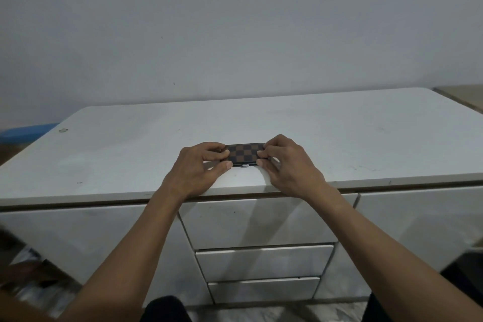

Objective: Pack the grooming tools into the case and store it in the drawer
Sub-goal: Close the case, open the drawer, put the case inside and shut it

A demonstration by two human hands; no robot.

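Observation:
A small brown-and-black checkered case (243,154) lies closed on the white cabinet top (339,138), near its front edge. My left hand (201,167) grips the case's left end, fingers curled over the top and thumb at the front edge. My right hand (285,162) grips the right end the same way. A small metal clasp shows at the case's front edge between my thumbs. No grooming tools are visible outside the case. Below the hands are three stacked white drawers, all closed: top (261,219), middle (264,261), bottom (264,290).
A bare grey wall (235,34) rises behind the cabinet. A small chip (62,130) marks the top's far left corner. A blue object (26,132) sits beyond the left edge. White cabinet doors flank the drawers, and my knees show at the bottom.

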